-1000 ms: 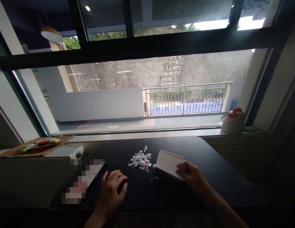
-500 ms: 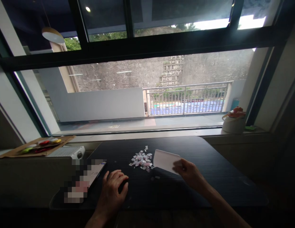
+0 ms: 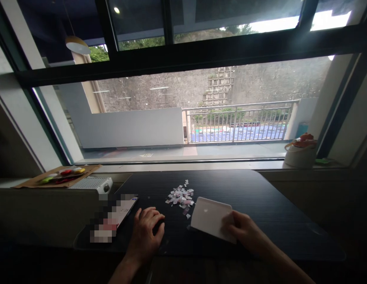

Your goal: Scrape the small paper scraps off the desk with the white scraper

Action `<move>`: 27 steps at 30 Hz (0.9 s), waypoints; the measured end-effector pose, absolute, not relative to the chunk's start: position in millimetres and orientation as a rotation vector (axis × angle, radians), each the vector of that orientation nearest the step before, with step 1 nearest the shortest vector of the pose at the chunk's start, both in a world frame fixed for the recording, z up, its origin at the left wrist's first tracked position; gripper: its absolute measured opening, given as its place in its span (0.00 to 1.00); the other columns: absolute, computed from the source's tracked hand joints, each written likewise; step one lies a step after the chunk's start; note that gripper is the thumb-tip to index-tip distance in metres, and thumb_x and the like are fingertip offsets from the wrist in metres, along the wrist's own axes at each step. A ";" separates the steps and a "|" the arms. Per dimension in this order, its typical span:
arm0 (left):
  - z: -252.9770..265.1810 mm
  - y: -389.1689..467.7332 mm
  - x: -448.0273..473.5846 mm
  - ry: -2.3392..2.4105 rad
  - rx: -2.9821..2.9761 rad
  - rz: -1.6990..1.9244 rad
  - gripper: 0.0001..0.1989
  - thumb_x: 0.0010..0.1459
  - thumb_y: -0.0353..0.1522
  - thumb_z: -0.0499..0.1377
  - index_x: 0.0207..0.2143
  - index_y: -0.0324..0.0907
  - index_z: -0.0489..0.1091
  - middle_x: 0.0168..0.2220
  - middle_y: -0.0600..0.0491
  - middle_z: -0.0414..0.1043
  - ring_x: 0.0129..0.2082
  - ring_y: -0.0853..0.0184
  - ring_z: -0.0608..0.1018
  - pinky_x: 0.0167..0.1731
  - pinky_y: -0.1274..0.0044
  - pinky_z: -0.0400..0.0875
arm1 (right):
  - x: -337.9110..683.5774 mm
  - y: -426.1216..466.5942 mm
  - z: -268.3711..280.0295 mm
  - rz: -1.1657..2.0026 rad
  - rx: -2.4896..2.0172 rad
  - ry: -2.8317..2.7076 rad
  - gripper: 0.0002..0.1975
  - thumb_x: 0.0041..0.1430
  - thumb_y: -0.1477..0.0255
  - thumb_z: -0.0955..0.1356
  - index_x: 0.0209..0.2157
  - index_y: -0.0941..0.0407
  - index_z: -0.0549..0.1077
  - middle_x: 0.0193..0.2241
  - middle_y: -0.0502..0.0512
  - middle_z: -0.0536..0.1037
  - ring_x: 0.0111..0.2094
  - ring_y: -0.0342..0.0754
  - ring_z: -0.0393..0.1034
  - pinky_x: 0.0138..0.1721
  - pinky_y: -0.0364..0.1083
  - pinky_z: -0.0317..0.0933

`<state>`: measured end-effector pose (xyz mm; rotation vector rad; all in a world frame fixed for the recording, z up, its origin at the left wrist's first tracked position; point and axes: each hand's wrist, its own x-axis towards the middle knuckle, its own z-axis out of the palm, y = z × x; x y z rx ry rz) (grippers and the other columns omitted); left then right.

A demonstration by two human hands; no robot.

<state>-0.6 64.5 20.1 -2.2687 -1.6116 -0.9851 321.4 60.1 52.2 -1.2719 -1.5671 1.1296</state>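
Item, pale flat panel (image 3: 211,217), rounded corners: we are holding it by its right end, tilted above the near middle of the table; whether its lower edge is touching the surface, we cannot tell.

Item, right hand (image 3: 246,229): fingers drawn together and clamped on the panel's right end, the fingertips partly lost in shadow.

Item, heap of paper scraps (image 3: 181,196), white and pinkish: lying just beyond and to the left of the panel's upper left corner, with one loose scrap (image 3: 188,216) lying apart, just beside the panel's left edge.

Item, left hand (image 3: 148,228): holding nothing, hovering over or resting on the table, which of these we cannot tell; fingers side by side and loosely bent, the thumb standing away from the forefinger with a gap between.

Item, phone-like slab (image 3: 127,211), mostly pixelated: lying slantwise just left of the left hand.

Item, black table (image 3: 278,225), faintly grained, rounded corners: bearing the heap and the slab.

Item, brown sheet (image 3: 29,180) with red, yellow and green pieces: lying left of the table, beside a white grilled unit (image 3: 91,183) with a knob.

Item, white pot (image 3: 298,156), reddish on top: standing on the sill at right.

Item, window, dark-framed (image 3: 183,55): facing us, a metal railing (image 3: 235,124) showing through it.
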 end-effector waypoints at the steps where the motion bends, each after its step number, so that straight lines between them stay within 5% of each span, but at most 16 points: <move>1: 20.2 64.3 -0.4 -1.617 -2.272 -0.981 0.09 0.53 0.31 0.54 0.34 0.47 0.73 0.36 0.53 0.75 0.46 0.55 0.74 0.54 0.52 0.55 | 317.8 59.5 51.6 1.159 -1.241 -1.573 0.08 0.47 0.70 0.67 0.30 0.58 0.74 0.30 0.55 0.80 0.35 0.55 0.75 0.35 0.49 0.69; 13: 22.7 63.9 0.8 -1.677 -2.314 -0.956 0.10 0.54 0.30 0.54 0.33 0.49 0.76 0.35 0.53 0.74 0.43 0.59 0.75 0.55 0.50 0.53 | 303.9 78.1 56.6 1.188 -1.271 -1.615 0.09 0.44 0.72 0.68 0.30 0.60 0.75 0.30 0.55 0.80 0.34 0.54 0.75 0.34 0.49 0.69; 21: 32.5 60.8 2.3 -1.722 -2.406 -0.899 0.11 0.53 0.30 0.55 0.34 0.49 0.76 0.33 0.57 0.73 0.35 0.65 0.76 0.58 0.46 0.42 | 303.3 88.4 60.1 1.238 -1.314 -1.612 0.11 0.44 0.74 0.67 0.33 0.60 0.75 0.32 0.55 0.81 0.36 0.53 0.76 0.36 0.49 0.69; 27: 34.1 58.4 0.4 -1.755 -2.442 -0.875 0.10 0.54 0.31 0.57 0.37 0.50 0.76 0.35 0.56 0.73 0.37 0.64 0.76 0.56 0.44 0.46 | 295.1 78.9 58.9 1.295 -1.310 -1.663 0.11 0.43 0.74 0.67 0.32 0.61 0.76 0.32 0.57 0.82 0.35 0.55 0.76 0.34 0.49 0.69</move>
